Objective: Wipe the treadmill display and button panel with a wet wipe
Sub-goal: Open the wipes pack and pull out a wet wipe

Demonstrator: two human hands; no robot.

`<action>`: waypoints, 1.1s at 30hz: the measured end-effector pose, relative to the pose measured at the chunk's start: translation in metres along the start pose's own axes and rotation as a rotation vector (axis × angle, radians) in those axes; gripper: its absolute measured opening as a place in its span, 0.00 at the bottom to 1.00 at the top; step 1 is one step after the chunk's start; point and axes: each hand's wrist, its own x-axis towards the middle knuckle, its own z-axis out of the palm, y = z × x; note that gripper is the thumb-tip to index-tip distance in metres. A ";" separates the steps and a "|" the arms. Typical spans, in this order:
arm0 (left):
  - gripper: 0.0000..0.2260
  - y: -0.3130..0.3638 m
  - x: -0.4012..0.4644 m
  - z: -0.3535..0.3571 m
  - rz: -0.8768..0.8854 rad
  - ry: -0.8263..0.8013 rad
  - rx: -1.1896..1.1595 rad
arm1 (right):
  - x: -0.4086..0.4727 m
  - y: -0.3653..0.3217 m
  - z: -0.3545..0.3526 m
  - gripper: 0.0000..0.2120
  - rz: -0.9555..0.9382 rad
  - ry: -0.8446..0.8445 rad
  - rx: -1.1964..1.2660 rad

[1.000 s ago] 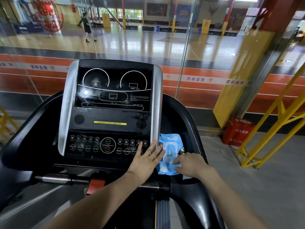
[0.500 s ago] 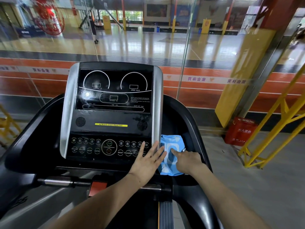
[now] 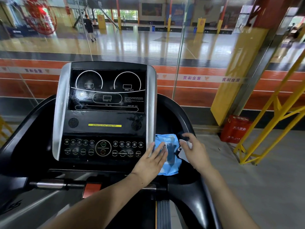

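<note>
Nearest the camera, two bare forearms reach forward over the treadmill's dark frame toward the console. Just below the console, a chrome handlebar (image 3: 49, 185) runs across, with an orange-red safety tab (image 3: 91, 190) beside it.

The left hand (image 3: 151, 162) lies flat with straight fingers, its palm at the lower right corner of the console and its fingertips resting on the left part of a light blue wet wipe pack (image 3: 168, 154). The pack sits in the black tray immediately right of the console, touching the console's silver side trim (image 3: 151, 103). The right hand (image 3: 194, 151) is over the right edge of the pack, its fingers curled and pinching a white wipe (image 3: 186, 143) that shows between thumb and fingers; motion blur hides exactly how much of the wipe is out.

On the console's lower section sits the button panel (image 3: 102, 148), with a round START control in the middle and rows of small round buttons either side, labelled RESET, PROGRAM, SPEED, MODE, ENTER. Above it is a yellow strip reading ALWAYS STAY HEALTHY (image 3: 104, 125) between two round speaker grilles. Higher still is the dark display (image 3: 107, 90), showing two arc gauges and smudges on its glossy surface.

Right of the console, on the floor, stands a red box (image 3: 235, 129) against a yellow pillar, with a yellow metal frame (image 3: 270, 123) beside it. Beyond the console, behind glass, lies a shiny sports court with a person (image 3: 90, 27) walking on it.
</note>
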 end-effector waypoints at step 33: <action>0.07 -0.111 -0.001 -0.100 -0.704 0.435 -2.100 | 0.016 -0.159 -0.011 0.20 -0.155 -0.031 0.784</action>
